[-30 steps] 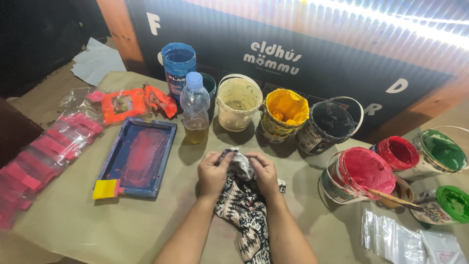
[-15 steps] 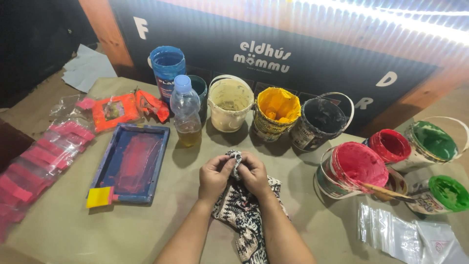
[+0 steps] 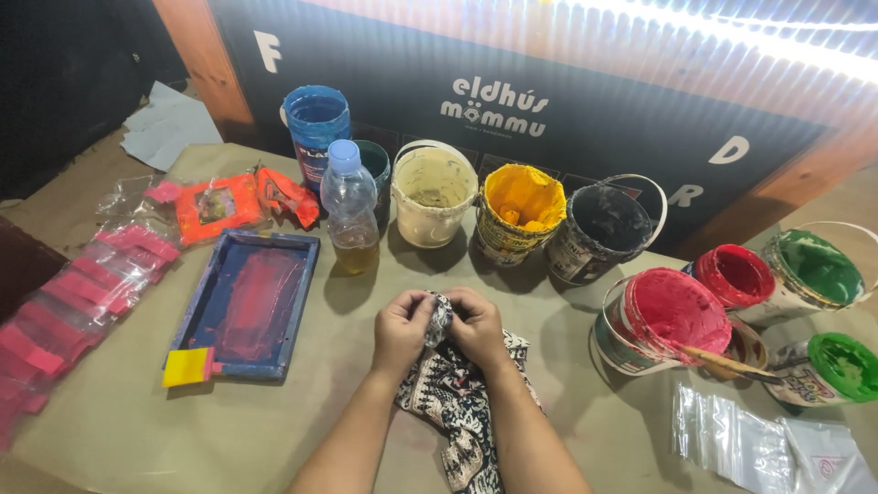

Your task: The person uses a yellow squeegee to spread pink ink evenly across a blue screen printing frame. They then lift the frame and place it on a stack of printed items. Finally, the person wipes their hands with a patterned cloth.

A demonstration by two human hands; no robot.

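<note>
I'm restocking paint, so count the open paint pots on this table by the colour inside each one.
Blue pot: 1
Dark teal cup: 1
Cream pot: 1
Yellow pot: 1
Black pot: 1
Red pots: 2
Green pots: 2
Brownish pot, partly hidden: 1
Total: 10
</note>
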